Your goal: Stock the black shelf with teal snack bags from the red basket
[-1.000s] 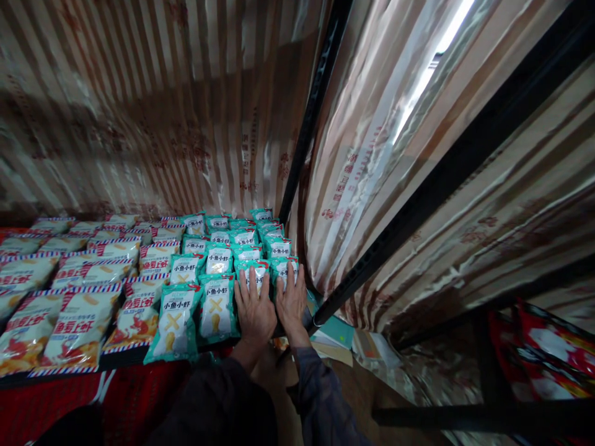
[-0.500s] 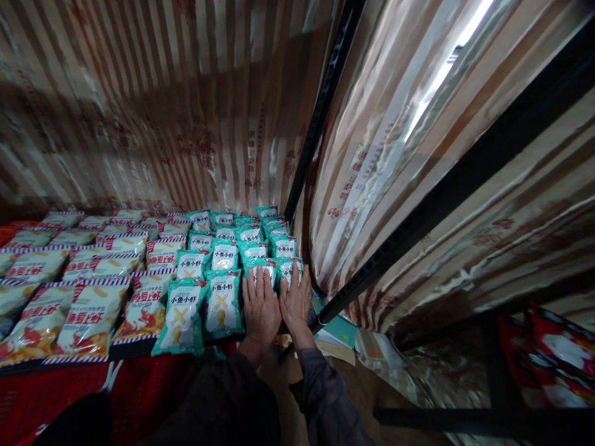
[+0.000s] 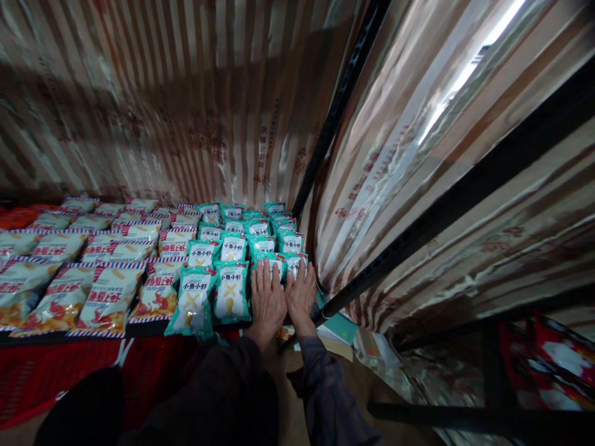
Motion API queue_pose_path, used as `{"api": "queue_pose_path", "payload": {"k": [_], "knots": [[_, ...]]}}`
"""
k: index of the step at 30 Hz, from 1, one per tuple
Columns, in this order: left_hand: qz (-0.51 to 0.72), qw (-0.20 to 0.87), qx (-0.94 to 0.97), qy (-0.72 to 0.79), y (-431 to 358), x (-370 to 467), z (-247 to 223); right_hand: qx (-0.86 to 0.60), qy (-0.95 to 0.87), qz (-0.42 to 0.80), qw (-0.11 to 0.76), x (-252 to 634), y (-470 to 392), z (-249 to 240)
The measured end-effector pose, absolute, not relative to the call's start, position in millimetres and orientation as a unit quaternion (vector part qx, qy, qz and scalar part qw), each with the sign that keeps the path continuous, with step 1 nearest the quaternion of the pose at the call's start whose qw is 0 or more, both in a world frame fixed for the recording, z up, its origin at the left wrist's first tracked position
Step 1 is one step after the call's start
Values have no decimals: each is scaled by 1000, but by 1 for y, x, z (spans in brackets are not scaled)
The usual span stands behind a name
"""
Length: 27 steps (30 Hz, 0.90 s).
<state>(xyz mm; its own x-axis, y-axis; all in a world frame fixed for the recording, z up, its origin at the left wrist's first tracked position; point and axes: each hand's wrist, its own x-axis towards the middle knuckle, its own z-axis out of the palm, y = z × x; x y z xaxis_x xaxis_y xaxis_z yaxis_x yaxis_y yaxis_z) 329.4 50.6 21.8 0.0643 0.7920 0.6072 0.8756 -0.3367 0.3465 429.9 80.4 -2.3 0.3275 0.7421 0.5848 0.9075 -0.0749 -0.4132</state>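
Note:
My left hand (image 3: 268,301) lies flat, fingers stretched forward, on a small green-and-white snack bag (image 3: 275,262) in the front row. Beside it, my right hand (image 3: 301,296) rests with fingers extended on the neighbouring green snack bag (image 3: 294,262) at the right end. Both hands partly cover these bags. To their left stand more green bags, among them a front snack bag (image 3: 231,291) and one leaning forward over the shelf edge, a snack bag (image 3: 191,301). Several rows of the same kind reach back behind my hands.
White snack bags with red lettering (image 3: 109,297) fill the shelf's left side. A black metal post (image 3: 367,272) slants past on the right, before striped plastic sheeting (image 3: 223,111). Below are red packaging (image 3: 56,378) and a green booklet (image 3: 341,327). Red bags (image 3: 564,353) lie far right.
The view has shifted slightly, so the shelf sits a little further right and higher. Both hands stay flat on the same two green bags.

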Motion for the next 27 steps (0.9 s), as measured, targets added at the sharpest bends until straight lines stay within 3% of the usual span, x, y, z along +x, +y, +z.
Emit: {"api": "queue_pose_path", "payload": {"k": [18,27], "knots": [[-410,70,-743,-524,27,321,17,-687,-582,-106,422,429,50,-6],[-413,45,-737,-534,-6,276,28,-682,-553,-124,462,406,26,12]]}}
